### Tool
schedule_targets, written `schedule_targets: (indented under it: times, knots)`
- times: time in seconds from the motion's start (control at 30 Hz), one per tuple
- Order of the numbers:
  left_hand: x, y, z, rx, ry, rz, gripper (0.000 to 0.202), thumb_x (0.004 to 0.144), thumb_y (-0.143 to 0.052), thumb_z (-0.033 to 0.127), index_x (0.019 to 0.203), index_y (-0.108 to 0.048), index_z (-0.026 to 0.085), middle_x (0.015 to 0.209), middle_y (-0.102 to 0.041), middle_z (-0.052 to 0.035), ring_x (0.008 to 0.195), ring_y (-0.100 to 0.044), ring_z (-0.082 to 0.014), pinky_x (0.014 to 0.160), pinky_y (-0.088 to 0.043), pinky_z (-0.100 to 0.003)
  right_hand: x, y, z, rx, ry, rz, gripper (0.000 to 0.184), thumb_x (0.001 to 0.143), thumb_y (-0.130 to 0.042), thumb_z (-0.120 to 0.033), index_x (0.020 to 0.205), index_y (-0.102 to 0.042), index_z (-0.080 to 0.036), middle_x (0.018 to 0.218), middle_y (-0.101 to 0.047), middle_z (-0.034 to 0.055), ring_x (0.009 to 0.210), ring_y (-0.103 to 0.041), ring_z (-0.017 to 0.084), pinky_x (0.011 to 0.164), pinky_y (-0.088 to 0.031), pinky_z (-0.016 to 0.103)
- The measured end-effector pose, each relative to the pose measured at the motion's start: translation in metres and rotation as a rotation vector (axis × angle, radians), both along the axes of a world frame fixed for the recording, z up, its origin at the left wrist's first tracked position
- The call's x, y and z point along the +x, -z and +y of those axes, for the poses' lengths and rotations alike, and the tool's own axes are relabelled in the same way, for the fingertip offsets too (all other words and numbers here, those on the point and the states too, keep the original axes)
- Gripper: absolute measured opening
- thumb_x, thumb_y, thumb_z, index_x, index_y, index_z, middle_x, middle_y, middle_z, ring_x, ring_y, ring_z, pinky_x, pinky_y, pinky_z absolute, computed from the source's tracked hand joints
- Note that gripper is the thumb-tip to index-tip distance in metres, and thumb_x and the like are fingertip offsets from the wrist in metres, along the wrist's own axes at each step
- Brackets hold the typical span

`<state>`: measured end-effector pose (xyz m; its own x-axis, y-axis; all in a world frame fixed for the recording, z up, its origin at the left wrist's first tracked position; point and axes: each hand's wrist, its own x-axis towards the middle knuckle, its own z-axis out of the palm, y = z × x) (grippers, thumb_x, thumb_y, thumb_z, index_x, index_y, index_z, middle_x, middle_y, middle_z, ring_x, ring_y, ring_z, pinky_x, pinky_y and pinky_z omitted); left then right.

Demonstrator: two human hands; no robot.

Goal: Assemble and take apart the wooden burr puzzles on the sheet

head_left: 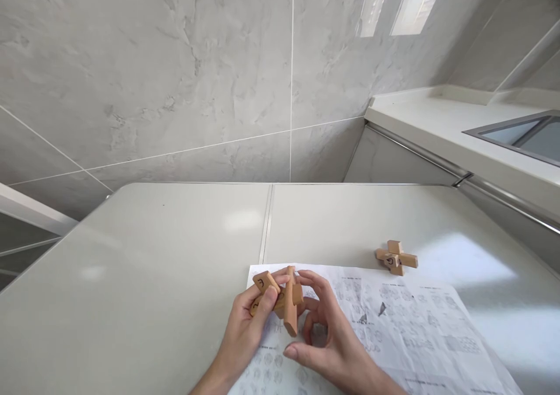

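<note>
Head view: our left hand point(245, 324) pinches a lettered wooden assembly point(290, 308) over the printed sheet point(402, 348), near its far left corner; our right hand point(333, 332) is spread beside it, contact unclear. Second assembly point(396, 259) sits at sheet's far edge, toward table's point(166, 266) right edge.

Soft, bright light fills the room, glaring white on the tabletop point(175, 243) and in strips on the wall point(236, 62). The held wooden pieces point(290, 310) look crisp; print on the paper point(406, 348) smears, and edges stretch.

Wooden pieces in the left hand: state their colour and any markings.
The wooden pieces are light brown, some bearing dark marks; the head view shows it best.
</note>
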<state>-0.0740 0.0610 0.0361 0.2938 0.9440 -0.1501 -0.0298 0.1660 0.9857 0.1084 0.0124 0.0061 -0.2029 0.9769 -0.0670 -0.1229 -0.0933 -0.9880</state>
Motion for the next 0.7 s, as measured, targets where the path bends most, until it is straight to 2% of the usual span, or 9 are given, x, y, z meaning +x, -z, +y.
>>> schedule_targets:
  times: [0.13,0.23,0.37,0.53,0.63,0.7]
  knots:
    - [0.0027,-0.0041,-0.0027,0.032,0.087,0.021,0.038,0.101,-0.068,0.054,0.123,-0.084,0.027,0.157,-0.062,-0.0119,0.127,-0.068,-0.0357,0.108,-0.058,-0.046,0.0003,0.0020,-0.0013,-0.010,-0.005,0.016,0.092,0.086,-0.087,-0.055,0.155,-0.031,-0.035,0.122,-0.070,0.0092,0.097,-0.071,0.028,0.072,-0.057,0.039]
    - [0.0018,-0.0047,-0.0033,0.044,0.104,0.029,0.038,0.101,-0.068,0.055,0.119,-0.085,0.026,0.158,-0.060,-0.0129,0.128,-0.067,-0.0377,0.106,-0.059,-0.046,0.0000,0.0014,-0.0023,-0.015,-0.007,0.029,0.092,0.087,-0.086,-0.056,0.157,-0.030,-0.035,0.123,-0.071,0.0098,0.103,-0.072,0.030,0.078,-0.059,0.043]
    - [0.0004,-0.0063,-0.0025,0.046,0.098,0.041,0.038,0.101,-0.068,0.055,0.117,-0.085,0.026,0.157,-0.061,-0.0134,0.130,-0.065,-0.0389,0.107,-0.058,-0.047,0.0002,-0.0009,-0.0022,-0.025,0.001,0.011,0.095,0.085,-0.088,-0.055,0.158,-0.029,-0.035,0.123,-0.071,0.0105,0.104,-0.073,0.031,0.078,-0.060,0.043]
    - [0.0017,-0.0094,-0.0018,0.081,0.115,0.015,0.035,0.104,-0.064,0.051,0.115,-0.084,0.025,0.159,-0.056,-0.0124,0.140,-0.057,-0.0376,0.112,-0.053,-0.044,0.0005,-0.0040,-0.0006,-0.029,0.000,0.024,0.087,0.085,-0.087,-0.050,0.153,-0.035,-0.036,0.118,-0.072,0.0078,0.100,-0.071,0.028,0.076,-0.057,0.041]
    - [-0.0001,-0.0078,-0.0006,0.105,0.118,0.020,0.035,0.105,-0.063,0.050,0.113,-0.084,0.023,0.152,-0.060,-0.0141,0.141,-0.055,-0.0371,0.113,-0.052,-0.043,0.0009,-0.0036,-0.0003,-0.040,0.011,0.041,0.087,0.083,-0.088,-0.049,0.151,-0.036,-0.036,0.118,-0.070,0.0071,0.094,-0.068,0.026,0.073,-0.054,0.038]
    - [-0.0032,-0.0047,0.0010,0.104,0.108,0.019,0.036,0.104,-0.064,0.051,0.110,-0.084,0.022,0.144,-0.065,-0.0148,0.137,-0.057,-0.0369,0.112,-0.051,-0.043,0.0016,-0.0024,-0.0006,-0.038,0.037,0.041,0.087,0.083,-0.087,-0.052,0.151,-0.035,-0.035,0.106,-0.069,0.0042,0.086,-0.065,0.024,0.071,-0.052,0.037]
